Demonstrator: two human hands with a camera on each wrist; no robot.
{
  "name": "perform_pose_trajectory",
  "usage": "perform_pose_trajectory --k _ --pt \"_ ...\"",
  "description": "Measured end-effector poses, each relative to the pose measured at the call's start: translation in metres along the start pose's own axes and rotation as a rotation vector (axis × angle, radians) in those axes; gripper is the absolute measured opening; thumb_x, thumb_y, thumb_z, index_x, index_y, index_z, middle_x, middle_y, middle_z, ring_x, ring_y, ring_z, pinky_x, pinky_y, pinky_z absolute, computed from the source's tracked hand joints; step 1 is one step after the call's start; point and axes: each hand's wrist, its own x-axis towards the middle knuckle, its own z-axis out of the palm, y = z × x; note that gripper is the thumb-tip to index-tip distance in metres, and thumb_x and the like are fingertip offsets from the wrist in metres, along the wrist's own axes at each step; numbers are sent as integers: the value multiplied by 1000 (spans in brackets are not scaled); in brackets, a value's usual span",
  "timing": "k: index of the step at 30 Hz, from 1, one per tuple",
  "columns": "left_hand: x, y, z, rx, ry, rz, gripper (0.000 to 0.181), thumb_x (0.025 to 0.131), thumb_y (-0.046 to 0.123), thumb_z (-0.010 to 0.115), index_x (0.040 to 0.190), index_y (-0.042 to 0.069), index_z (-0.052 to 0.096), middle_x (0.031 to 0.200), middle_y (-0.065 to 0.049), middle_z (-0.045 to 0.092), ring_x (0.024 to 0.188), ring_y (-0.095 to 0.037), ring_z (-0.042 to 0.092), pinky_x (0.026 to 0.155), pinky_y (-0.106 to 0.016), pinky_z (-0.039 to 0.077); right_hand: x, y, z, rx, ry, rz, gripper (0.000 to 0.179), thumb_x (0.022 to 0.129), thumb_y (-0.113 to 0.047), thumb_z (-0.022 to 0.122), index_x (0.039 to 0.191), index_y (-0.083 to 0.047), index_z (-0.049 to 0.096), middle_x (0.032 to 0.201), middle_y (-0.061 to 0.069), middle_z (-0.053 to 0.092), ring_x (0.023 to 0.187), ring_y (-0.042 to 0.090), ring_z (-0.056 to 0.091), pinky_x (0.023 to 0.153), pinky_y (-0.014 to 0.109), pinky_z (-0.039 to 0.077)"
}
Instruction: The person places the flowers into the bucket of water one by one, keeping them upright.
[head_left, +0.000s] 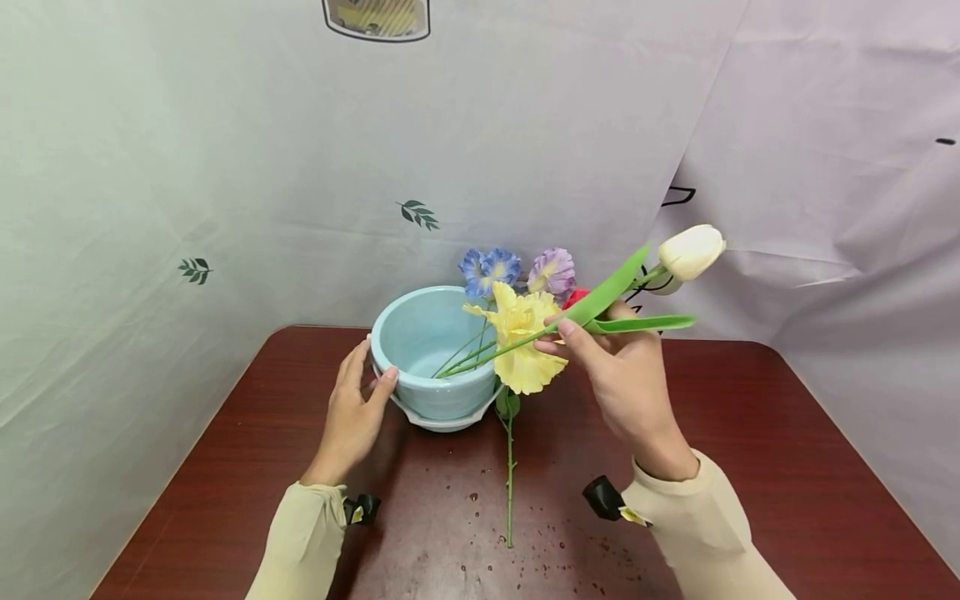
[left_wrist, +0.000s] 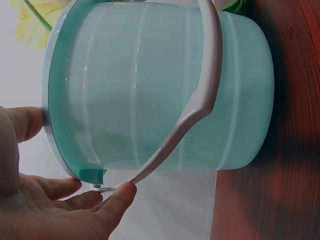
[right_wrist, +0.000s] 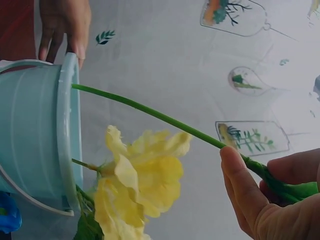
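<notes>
My right hand (head_left: 630, 383) pinches the green stem of a white artificial tulip (head_left: 692, 252) between thumb and fingers. The bloom points up to the right, and the stem's lower end slants down into a light blue bucket (head_left: 442, 400). My left hand (head_left: 356, 412) holds the bucket at its left side; in the left wrist view the thumb presses the rim and the fingers touch around the handle (left_wrist: 212, 65) joint. A ruffled yellow flower (head_left: 525, 367) leans over the bucket's right rim, its stem inside, as the right wrist view also shows.
Behind the yellow bloom appear a blue flower (head_left: 491, 268), a purple flower (head_left: 553, 271) and part of a red flower (head_left: 574, 297). A thorny green stem (head_left: 510, 483) lies on the dark red table (head_left: 750, 442), among water drops. A printed white cloth (head_left: 300, 150) hangs behind.
</notes>
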Motion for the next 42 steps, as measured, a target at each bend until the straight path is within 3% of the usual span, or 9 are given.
perform_pose_trajectory --k 16,26,35,42 --pt "-1 2 -1 -5 -7 -6 61 99 27 55 151 9 28 153 -9 26 133 -22 36 110 -40 40 -5 15 28 -102 -41 35 23 87 13 61 109 16 56 98 29 62 82 26 71 80 39 59" --pt "-1 1 0 2 -4 -1 61 99 27 55 151 9 29 153 -9 26 133 -21 35 110 -41 40 -2 32 39 -198 -67 14 17 86 9 65 102 10 65 93 23 68 79 28 70 74 36 61" --pt "0 -1 0 18 -1 -6 60 99 27 54 151 8 29 153 -9 27 132 -21 36 109 -39 40 0 51 44 -338 -71 16 12 84 3 70 96 2 70 89 15 72 78 21 71 74 27 60" --pt "1 -1 1 30 -3 -6 61 99 28 54 151 8 28 153 -9 27 133 -20 34 109 -39 40 1 63 43 -482 -77 -5 5 83 -2 73 88 -4 71 78 5 71 72 13 64 63 20 54"
